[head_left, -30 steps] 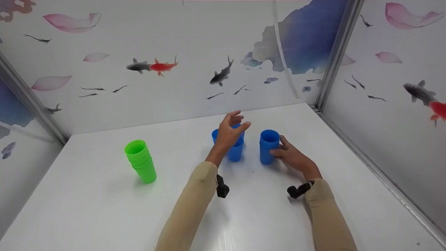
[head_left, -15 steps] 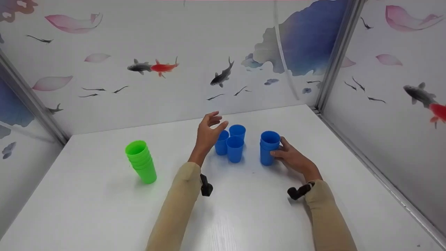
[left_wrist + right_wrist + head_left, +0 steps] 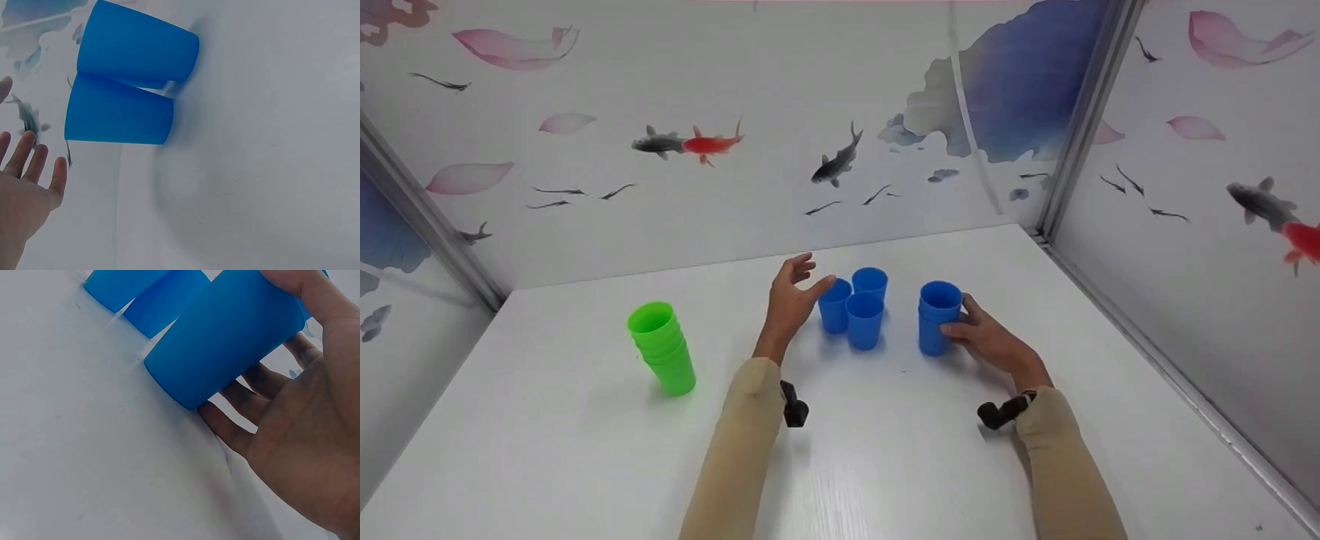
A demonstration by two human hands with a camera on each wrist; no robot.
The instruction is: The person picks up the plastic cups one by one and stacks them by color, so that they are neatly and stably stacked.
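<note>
Three blue cups stand upright in a tight group: a front cup, a left cup and a back cup. My left hand hovers just left of them, fingers spread and holding nothing; its palm shows in the left wrist view. To the right of the group, my right hand holds a stack of nested blue cups upright on the table. The right wrist view has the thumb on one side of this stack and the fingers along the other.
A stack of green cups stands at the left of the white table. Patterned panels wall in the back and sides of the table. A metal post rises at the back right corner.
My left hand has moved left, from over the group of blue cups to beside it, and sunk slightly. My right hand and its stack have stayed in place.
</note>
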